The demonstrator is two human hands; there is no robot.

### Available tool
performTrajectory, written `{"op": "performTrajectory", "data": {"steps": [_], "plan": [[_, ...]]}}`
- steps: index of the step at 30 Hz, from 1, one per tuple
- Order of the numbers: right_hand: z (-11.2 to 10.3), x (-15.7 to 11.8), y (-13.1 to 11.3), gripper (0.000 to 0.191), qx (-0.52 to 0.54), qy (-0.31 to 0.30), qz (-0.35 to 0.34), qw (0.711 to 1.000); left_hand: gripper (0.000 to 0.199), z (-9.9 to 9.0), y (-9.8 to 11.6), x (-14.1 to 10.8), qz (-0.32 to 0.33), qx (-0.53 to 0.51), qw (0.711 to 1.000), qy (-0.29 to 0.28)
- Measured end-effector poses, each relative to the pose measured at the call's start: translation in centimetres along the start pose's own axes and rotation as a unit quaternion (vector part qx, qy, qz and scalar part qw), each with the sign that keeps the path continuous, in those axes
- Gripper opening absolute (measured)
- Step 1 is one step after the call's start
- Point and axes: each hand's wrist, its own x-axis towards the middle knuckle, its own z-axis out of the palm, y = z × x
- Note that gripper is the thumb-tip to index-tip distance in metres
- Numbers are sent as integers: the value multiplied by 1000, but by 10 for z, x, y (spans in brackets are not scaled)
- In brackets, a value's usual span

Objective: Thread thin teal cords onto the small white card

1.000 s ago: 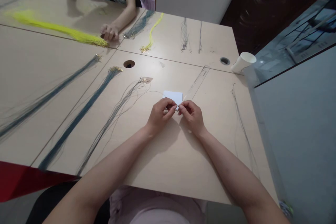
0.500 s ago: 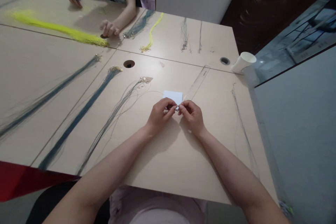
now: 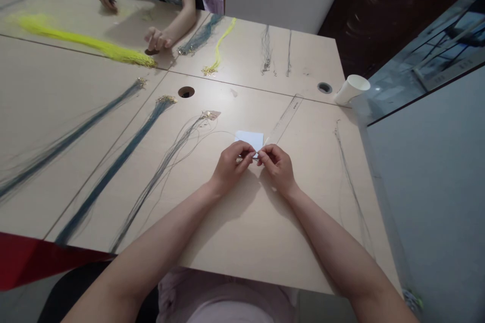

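Note:
My left hand (image 3: pixel 233 164) is closed in a pinch on a thin thread (image 3: pixel 222 132), which curves in from the loose bundle of dark threads (image 3: pixel 170 151) on the left. Fingertip to fingertip with it, my right hand (image 3: pixel 279 166) is also pinching. A short pale end pokes up above its fingers; the exact thing between its fingertips is too small to make out. Just behind both hands lies a small white paper (image 3: pixel 250 138), partly covered by my left fingers. A clear ruler (image 3: pixel 286 116) rests slantwise beyond my right hand.
Dark blue-green thread bundles (image 3: pixel 125 154) with gold-coloured ends lie to the left. Across the table, a co-worker's hand (image 3: pixel 157 40) is near a bright yellow bundle (image 3: pixel 91 46). A white cup (image 3: pixel 351 90) leans at the right edge, near a thin strand (image 3: pixel 348 174).
My two hands keep the same pinched pose, with only tiny fingertip movement. The co-worker's hands have shifted slightly.

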Motion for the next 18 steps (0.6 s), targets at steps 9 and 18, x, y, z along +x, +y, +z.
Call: {"op": "performTrajectory", "data": {"steps": [9,18], "plan": [[-1,0,-1,11,1,-9,-4,1000,8,0,1,1,16,4,1000,-5],[-2,-1,2,12,-25,-16,-3,1000,6,-2,0,0,25,9,999,-24]]}}
